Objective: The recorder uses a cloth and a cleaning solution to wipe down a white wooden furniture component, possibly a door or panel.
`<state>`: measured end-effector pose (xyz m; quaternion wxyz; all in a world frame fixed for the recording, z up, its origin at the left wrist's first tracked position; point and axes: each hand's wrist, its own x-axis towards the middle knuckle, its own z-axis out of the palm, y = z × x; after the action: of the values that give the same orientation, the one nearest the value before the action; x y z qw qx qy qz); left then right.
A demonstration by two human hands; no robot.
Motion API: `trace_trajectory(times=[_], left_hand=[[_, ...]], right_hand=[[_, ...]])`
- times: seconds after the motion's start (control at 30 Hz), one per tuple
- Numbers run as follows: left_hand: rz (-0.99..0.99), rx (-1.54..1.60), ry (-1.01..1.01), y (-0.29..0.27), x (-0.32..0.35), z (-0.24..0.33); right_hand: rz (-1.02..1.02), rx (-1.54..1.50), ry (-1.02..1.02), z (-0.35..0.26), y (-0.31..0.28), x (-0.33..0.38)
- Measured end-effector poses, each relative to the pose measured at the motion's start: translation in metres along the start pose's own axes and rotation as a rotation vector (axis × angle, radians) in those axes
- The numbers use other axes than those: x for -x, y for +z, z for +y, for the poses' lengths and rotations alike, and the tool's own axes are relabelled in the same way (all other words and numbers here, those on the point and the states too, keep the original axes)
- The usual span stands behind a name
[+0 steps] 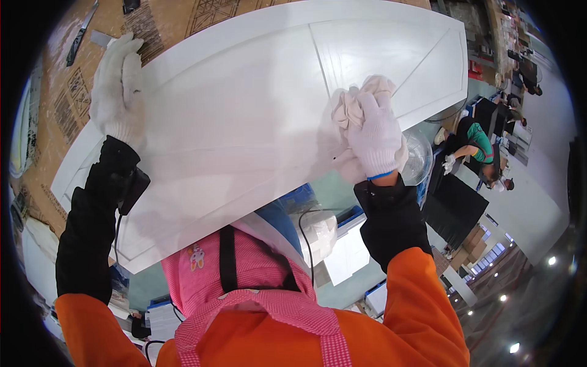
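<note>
Long white panel (232,110) w/ grooved border spans the view L to R, before a person in orange sleeves (416,287) & pink apron (257,260). Its far edge backs onto printed brown cardboard (165,15); a strip of it shows at upper L, w/ a dark-handled knife (76,46) lying there, apart from the panel.

Gloved L hand (118,88), fingers straight & unclenched, lies across the panel's L end; can't tell how hard it presses. Gloved R hand (374,131) grasps a bunched pale cloth (348,110) against the panel, R of centre. A wide stretch of panel face lies btwn the hands. Near edge passes just by the apron, w/ greenish floor (333,186) visible past it.

Containers: blue bin-like item (350,216), contents too small to tell; plastic-wrapped white bundle (319,231), contents hidden; cardboard boxes (474,244) in R bkgd, insides hidden. Co-worker in green top (480,137) bends, well apart, at R.
</note>
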<state>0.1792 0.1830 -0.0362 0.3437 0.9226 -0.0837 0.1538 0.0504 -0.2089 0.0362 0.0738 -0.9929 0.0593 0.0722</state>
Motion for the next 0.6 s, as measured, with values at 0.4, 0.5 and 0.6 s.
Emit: trace_trajectory(times=[0.4, 0.5, 0.6], left_hand=[[-0.009, -0.034, 0.020, -0.001, 0.000, 0.000], [-0.029, -0.050, -0.006, -0.001, 0.003, 0.000], [-0.028, -0.082, 0.002, -0.003, 0.004, -0.002]], right_hand=[[-0.035, 0.042, 0.109, -0.002, -0.001, -0.009], [-0.024, 0.086, 0.079, 0.029, 0.002, -0.008], [0.021, 0.062, 0.314, 0.049, -0.030, 0.003]])
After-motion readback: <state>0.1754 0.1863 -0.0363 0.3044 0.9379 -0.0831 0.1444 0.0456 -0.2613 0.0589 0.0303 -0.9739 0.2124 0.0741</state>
